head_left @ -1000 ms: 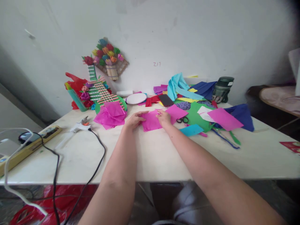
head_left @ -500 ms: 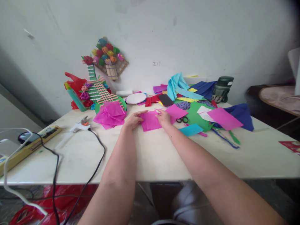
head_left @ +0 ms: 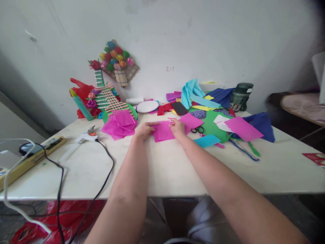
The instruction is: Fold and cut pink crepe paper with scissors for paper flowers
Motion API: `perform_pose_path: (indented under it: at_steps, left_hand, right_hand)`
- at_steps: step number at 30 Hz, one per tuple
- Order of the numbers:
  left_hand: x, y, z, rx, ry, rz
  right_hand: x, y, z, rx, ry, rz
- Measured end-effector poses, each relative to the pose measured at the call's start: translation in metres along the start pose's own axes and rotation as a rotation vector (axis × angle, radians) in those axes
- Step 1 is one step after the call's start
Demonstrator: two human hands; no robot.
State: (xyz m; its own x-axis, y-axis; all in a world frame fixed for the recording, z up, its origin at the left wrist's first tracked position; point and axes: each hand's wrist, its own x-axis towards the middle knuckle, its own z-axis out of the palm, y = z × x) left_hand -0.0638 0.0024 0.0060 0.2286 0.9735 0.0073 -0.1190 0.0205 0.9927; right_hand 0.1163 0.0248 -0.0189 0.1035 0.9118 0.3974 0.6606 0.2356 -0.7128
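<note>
Between my hands is a pink crepe paper sheet [head_left: 164, 131] at the middle of the white table. My left hand [head_left: 145, 130] pinches its left edge, thumb along the paper. At the far right corner my right hand [head_left: 177, 128] is closed on the same sheet, fingertips together; a small pale bit shows by them. Another pink paper piece [head_left: 191, 122] lies just right of my right hand, beside black-handled scissors [head_left: 198, 129]. To the left of my left hand rests a loose pile of pink paper [head_left: 119, 125].
A hot glue gun [head_left: 87, 135] and a yellow power strip [head_left: 33, 157] with cords lie left. Behind stand a flower-decorated guitar-shaped craft [head_left: 109, 100] and a teal glue bottle [head_left: 83, 106]. Coloured papers, a phone [head_left: 179, 108] and a dark green bottle [head_left: 241, 97] are right.
Both hands stay in nearly the same place on the pink sheet. The sheet's far edge has shifted slightly, and my right fingers have curled a little at its corner.
</note>
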Motion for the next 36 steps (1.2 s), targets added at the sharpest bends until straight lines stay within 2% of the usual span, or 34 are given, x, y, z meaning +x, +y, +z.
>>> perform_pose_path:
  at_steps: [4,6,8,11,14,17,24,30,36]
  left_hand:
    - [0.001,0.001,-0.001,-0.012,-0.001,-0.038]
    - [0.001,0.001,-0.001,-0.015,0.000,-0.036]
    - [0.002,0.001,-0.001,-0.012,-0.001,-0.039]
    - [0.003,0.000,-0.001,-0.008,-0.002,-0.038]
    - [0.005,-0.002,-0.001,-0.016,-0.005,-0.008]
    - [0.005,-0.002,-0.002,-0.004,0.000,-0.003]
    - [0.005,-0.002,-0.002,-0.005,0.016,-0.039]
    - [0.000,0.002,0.002,-0.022,0.133,-0.003]
    - [-0.002,0.006,0.006,-0.112,0.213,-0.064]
  right_hand:
    - [-0.004,-0.004,-0.008,-0.106,0.046,-0.078]
    - [-0.007,-0.011,-0.012,-0.152,0.099,-0.185]
    - [-0.013,-0.020,-0.014,-0.161,0.091,-0.338]
    - [-0.021,-0.033,-0.010,-0.148,-0.033,-0.525]
    - [-0.026,-0.038,-0.002,-0.167,-0.214,-0.600]
    - [-0.028,-0.034,0.002,-0.186,-0.323,-0.591]
    - [-0.027,-0.030,0.002,-0.250,-0.474,-0.506]
    - [-0.028,-0.035,0.001,-0.336,-0.587,-0.461]
    - [-0.030,-0.038,-0.002,-0.352,-0.652,-0.430]
